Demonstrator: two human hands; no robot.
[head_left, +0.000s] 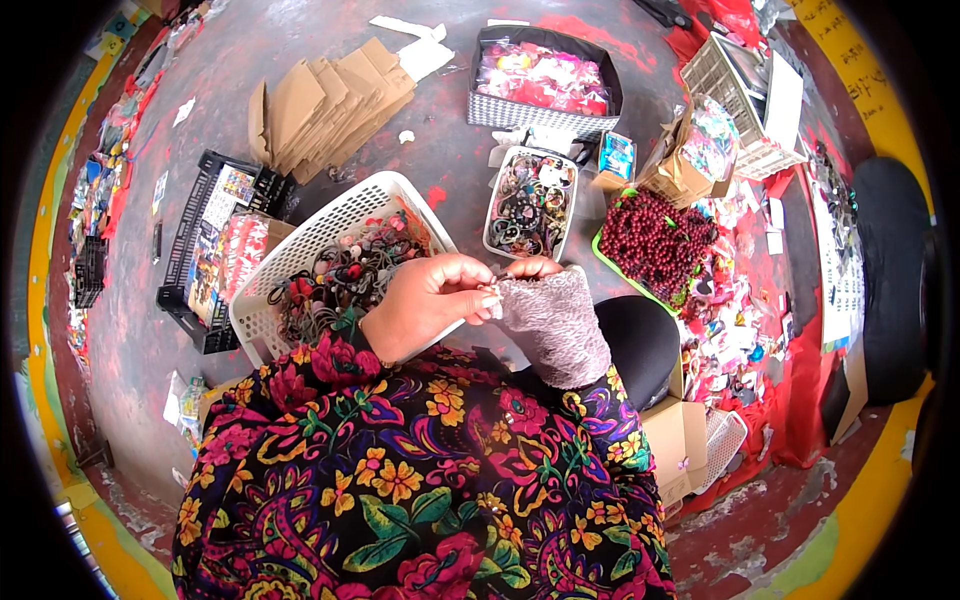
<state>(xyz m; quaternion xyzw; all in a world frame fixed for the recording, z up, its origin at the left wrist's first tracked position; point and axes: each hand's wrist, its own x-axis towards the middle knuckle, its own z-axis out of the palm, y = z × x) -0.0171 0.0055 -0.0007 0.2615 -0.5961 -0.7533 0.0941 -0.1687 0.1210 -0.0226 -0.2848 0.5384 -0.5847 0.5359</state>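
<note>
My left hand [425, 297] and my right hand [532, 270] meet at the fingertips over my lap. Together they pinch a small pale item [492, 291], too small to identify. A fuzzy grey wrist warmer [555, 325] covers my right wrist. Just beyond my left hand stands a white plastic basket [300, 250] holding several dark hair ties and small ornaments. My flowered garment [420, 480] fills the lower middle of the view.
A small white tray of rings and bands [530, 205], a green tray of dark red beads [655, 240], a grey bin of pink packets [545, 80], a black crate [205, 255], flattened cardboard [325, 105] and cardboard boxes [680, 440] lie around on the grey floor.
</note>
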